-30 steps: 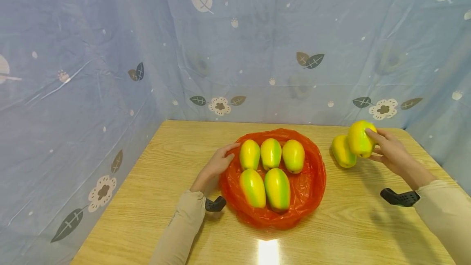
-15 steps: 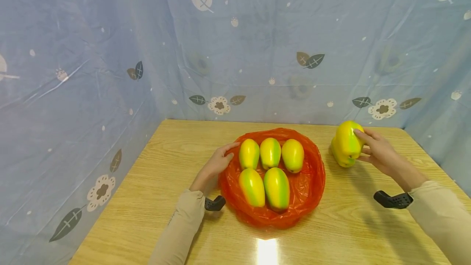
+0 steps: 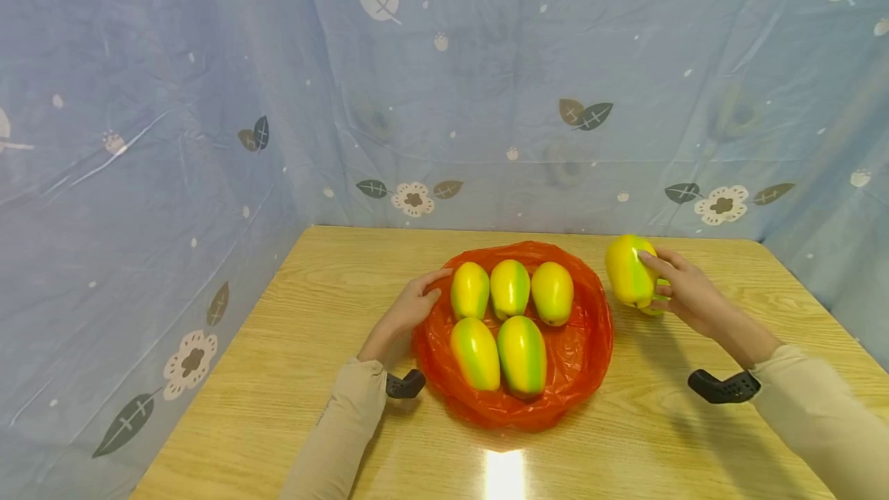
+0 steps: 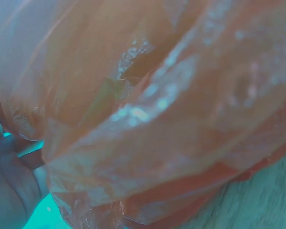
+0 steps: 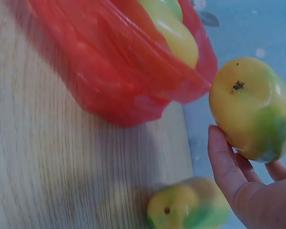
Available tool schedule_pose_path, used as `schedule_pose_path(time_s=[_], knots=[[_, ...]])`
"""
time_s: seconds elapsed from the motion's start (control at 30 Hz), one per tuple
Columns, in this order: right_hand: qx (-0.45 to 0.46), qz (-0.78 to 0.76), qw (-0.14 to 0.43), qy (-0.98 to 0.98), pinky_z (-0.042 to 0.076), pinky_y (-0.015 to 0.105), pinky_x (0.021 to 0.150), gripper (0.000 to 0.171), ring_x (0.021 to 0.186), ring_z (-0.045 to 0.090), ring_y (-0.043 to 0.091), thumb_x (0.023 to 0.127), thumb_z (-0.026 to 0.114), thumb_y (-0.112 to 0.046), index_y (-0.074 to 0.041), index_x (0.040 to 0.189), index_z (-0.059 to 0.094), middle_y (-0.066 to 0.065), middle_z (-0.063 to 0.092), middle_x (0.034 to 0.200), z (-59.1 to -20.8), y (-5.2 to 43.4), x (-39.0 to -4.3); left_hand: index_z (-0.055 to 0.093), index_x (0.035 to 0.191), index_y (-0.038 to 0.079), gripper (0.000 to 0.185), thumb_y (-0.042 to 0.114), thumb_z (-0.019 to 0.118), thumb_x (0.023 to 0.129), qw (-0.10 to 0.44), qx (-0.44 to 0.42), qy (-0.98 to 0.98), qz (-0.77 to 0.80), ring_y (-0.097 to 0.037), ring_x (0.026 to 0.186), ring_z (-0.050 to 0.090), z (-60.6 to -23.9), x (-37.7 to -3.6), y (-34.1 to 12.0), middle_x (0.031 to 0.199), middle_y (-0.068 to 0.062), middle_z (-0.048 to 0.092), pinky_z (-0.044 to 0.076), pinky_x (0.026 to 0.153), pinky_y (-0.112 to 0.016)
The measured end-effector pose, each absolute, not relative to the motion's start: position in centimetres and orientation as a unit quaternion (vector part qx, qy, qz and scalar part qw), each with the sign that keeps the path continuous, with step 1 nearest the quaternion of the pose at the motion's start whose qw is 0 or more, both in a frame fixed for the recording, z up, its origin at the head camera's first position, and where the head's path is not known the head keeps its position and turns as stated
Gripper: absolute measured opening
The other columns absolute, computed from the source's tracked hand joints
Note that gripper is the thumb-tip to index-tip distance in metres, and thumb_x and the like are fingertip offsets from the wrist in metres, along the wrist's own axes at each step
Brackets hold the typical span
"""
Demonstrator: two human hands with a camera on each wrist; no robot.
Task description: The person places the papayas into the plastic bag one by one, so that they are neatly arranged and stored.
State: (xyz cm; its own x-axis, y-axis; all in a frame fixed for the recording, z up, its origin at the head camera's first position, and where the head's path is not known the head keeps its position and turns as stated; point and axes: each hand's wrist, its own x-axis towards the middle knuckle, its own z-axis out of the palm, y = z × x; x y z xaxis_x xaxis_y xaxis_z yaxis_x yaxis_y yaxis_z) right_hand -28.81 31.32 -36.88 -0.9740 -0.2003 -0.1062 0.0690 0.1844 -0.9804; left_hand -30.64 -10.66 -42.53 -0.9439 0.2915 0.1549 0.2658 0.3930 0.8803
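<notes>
My left hand (image 3: 411,309) rested with relaxed fingers on the rim of the crinkled orange plastic bag (image 3: 583,346) holding five fruits. Further right, my right hand (image 3: 684,295) gripped a yellow-green mango (image 3: 628,271) above the desk (image 3: 278,376), beside the bag.

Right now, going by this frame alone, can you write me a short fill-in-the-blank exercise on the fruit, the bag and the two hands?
1. The number of yellow-green papaya-shaped fruits lying on the crumpled red plastic bag is ____.
2. The raised yellow-green fruit is held by the person's ____ hand.
3. One more yellow-green fruit lies on the light wooden ____, beside the bag.
4. The left hand touches the bag's ____ edge.

Missing words: five; right; table; left
</notes>
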Motion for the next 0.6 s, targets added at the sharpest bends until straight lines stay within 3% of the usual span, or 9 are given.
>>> schedule_pose_path(time_s=[0.47,0.6], knots=[[-0.052,-0.659,0.115,0.741,0.055,0.032,0.078,0.079,0.086,0.061,0.012,0.101,0.043,-0.039,0.001,0.15,-0.005,0.022,0.021,0.136,-37.0,29.2,-28.0,0.047,0.138,-0.001,0.041,-0.003,0.041,0.098,0.005,0.182,0.819,0.544,-0.035,0.135,0.03,-42.6,-30.7,-10.7,0.144,-0.02,0.041,0.024,0.11,-0.05],[-0.053,-0.653,0.115,0.746,0.055,0.033,0.077,0.079,0.084,0.062,0.014,0.1,0.042,-0.04,0.002,0.15,-0.004,0.023,0.026,0.133,-37.1,28.7,-27.9,0.048,0.138,0.001,0.041,-0.002,0.042,0.098,0.01,0.176,0.824,0.539,-0.035,0.135,0.03,-42.5,-30.6,-10.8,0.144,-0.019,0.041,0.025,0.109,-0.049]])
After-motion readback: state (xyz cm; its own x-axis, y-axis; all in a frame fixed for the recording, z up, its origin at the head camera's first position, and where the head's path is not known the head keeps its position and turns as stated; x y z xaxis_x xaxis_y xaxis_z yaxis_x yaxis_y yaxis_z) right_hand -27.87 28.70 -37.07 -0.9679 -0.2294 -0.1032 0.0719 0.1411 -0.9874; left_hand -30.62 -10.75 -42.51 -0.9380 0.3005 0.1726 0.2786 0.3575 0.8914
